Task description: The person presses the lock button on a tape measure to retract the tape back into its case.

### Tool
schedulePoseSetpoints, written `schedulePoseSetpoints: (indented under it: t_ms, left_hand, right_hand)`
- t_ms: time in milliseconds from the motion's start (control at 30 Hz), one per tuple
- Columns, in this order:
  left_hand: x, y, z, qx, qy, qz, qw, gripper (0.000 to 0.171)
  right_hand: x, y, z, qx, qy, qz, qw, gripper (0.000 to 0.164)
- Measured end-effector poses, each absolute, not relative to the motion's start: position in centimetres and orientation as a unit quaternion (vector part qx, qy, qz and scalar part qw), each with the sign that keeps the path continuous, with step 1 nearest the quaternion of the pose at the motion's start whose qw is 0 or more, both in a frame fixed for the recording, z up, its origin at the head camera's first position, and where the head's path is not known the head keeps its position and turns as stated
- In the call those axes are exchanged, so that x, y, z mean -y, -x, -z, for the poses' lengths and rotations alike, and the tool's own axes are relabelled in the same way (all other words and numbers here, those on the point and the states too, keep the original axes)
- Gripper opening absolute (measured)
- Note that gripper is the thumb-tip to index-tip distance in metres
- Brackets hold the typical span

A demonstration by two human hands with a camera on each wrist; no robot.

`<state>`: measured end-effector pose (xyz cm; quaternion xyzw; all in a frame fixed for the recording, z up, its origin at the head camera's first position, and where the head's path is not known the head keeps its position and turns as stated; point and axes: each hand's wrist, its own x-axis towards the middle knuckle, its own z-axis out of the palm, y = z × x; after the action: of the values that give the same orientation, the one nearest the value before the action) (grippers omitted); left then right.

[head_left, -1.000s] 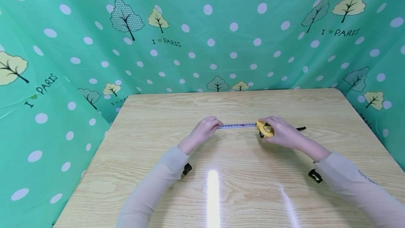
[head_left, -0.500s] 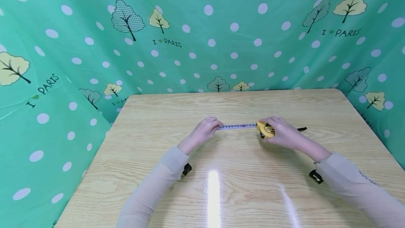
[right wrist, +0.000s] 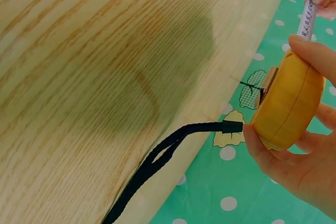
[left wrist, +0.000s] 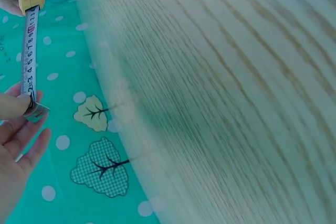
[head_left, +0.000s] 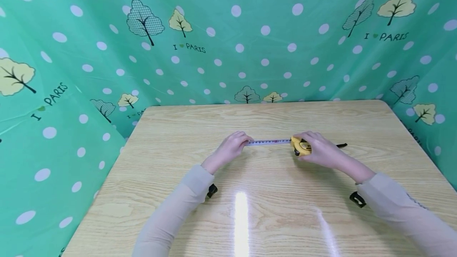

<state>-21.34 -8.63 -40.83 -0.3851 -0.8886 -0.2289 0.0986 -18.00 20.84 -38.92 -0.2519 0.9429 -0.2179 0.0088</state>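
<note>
A yellow and black tape measure (head_left: pixel 301 146) is held up over the table by my right hand (head_left: pixel 321 150), fingers and thumb around its case. Its blade (head_left: pixel 269 142) is drawn out to the left in a straight line. My left hand (head_left: pixel 230 146) pinches the blade's end; the left wrist view shows the metal hook (left wrist: pixel 38 112) just past the thumb, with the other fingers loosely spread below. A black wrist strap (right wrist: pixel 173 139) hangs from the case in the right wrist view.
The wood-grain table (head_left: pixel 178 130) stretches out under both arms. A green curtain (head_left: pixel 214 50) with dots and trees hangs behind it and along the sides. A black camera mount (head_left: pixel 358 199) shows at the right sleeve, another black piece (head_left: pixel 212 190) at the left.
Both hands and the tape measure hold nearly the same place, with the drawn-out length about equal. The whole head view has shifted very slightly.
</note>
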Motion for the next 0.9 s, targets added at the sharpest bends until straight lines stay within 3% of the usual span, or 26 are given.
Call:
schedulePoseSetpoints:
  t_ms: [900]
  left_hand:
    - [6.5,21.4,41.1,0.886,0.397,0.223,0.086,0.014]
  right_hand:
    - [-20.5,17.9,39.2,-0.94,0.265,0.214,0.0,0.067]
